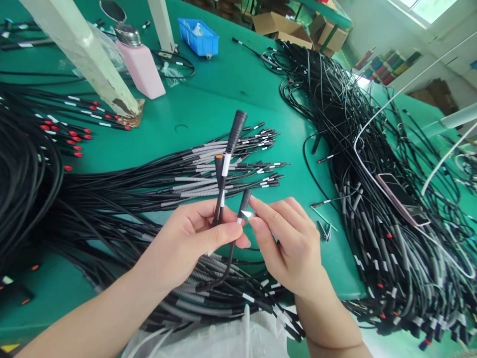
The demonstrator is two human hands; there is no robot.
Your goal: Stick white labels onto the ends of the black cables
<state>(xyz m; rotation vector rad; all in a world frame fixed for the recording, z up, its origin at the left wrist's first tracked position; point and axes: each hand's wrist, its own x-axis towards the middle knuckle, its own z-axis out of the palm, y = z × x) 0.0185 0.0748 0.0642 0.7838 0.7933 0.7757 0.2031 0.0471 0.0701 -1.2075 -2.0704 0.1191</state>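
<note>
My left hand (194, 238) is closed round three black cables (223, 184) whose connector ends stick up above the fingers; the tallest connector (237, 130) carries a white label band. My right hand (283, 238) pinches a small white label (249, 214) at the shortest cable's connector (245, 200), thumb and forefinger pressed together. Under both hands lies a bundle of black cables with grey sleeves and white bands (208, 174) on the green table (208, 104).
A large heap of black cables (383, 209) fills the right side, with a phone (400, 199) on it. Red-tipped cables (67, 134) lie at left. A pink bottle (139, 62), a white post (85, 59) and a blue tray (198, 36) stand at the back. Small pliers (325, 229) lie right of my hand.
</note>
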